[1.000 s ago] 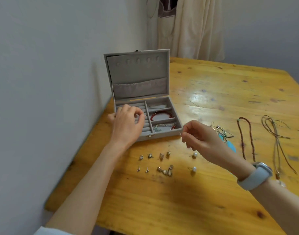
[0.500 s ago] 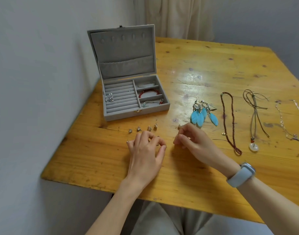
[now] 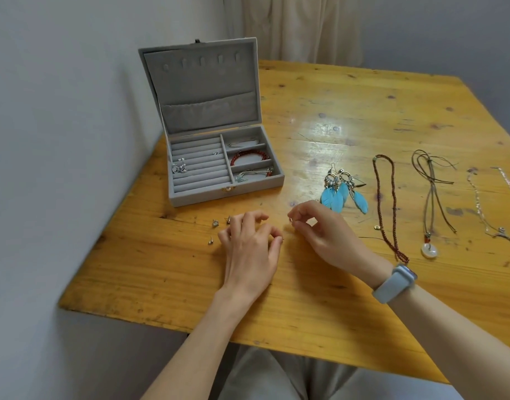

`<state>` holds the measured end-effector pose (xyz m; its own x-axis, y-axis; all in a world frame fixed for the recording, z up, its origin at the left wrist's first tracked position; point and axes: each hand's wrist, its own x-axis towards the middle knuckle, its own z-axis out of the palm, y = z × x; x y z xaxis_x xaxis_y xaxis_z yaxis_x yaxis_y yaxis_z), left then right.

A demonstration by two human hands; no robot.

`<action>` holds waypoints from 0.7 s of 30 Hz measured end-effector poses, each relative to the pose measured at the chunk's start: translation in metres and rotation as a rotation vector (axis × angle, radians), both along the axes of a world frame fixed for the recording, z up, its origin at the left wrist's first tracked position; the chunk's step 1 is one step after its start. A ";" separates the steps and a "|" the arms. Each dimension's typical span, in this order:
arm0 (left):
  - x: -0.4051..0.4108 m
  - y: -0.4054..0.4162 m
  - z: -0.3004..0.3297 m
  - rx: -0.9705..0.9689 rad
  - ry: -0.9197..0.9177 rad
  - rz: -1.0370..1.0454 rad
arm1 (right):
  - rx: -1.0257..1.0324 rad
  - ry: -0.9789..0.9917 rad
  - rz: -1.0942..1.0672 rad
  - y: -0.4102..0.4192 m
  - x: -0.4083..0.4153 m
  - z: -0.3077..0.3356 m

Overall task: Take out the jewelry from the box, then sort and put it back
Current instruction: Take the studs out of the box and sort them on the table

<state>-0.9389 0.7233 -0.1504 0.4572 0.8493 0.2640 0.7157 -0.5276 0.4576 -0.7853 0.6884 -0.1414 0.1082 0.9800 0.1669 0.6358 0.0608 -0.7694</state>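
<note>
Jewelry: small stud earrings on the counter, just left of the left hand, whose curled fingers rest over more studs; whether its grip pinches one cannot be told. Right hand, thumb and forefinger pressed on a tiny metal piece. Grey box behind, lid up, red bracelet inside. Blue feather earrings and three necklaces lie to the right.

A wooden table, grey wall and cream curtain.
</note>
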 end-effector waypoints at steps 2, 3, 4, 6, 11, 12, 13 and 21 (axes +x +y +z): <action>-0.001 0.000 -0.003 -0.004 -0.007 0.006 | 0.031 -0.127 0.001 -0.005 0.001 -0.004; -0.001 0.000 -0.003 -0.004 -0.010 0.008 | 0.035 -0.193 -0.008 -0.007 0.001 -0.006; -0.001 0.000 -0.004 -0.003 -0.012 0.010 | 0.030 -0.246 -0.017 -0.009 0.000 -0.007; -0.001 0.001 -0.004 -0.010 -0.012 0.017 | 0.014 -0.303 -0.032 -0.011 -0.002 -0.008; -0.002 0.001 -0.002 -0.023 -0.012 0.028 | 0.022 -0.329 -0.073 -0.008 -0.007 -0.009; -0.002 0.001 -0.002 -0.024 -0.018 0.027 | 0.020 -0.322 -0.078 -0.008 -0.008 -0.009; -0.001 0.001 -0.002 -0.024 -0.023 0.027 | 0.018 -0.313 -0.081 -0.008 -0.008 -0.009; -0.001 0.002 -0.004 -0.007 -0.042 0.038 | 0.000 -0.237 -0.048 -0.009 -0.006 -0.006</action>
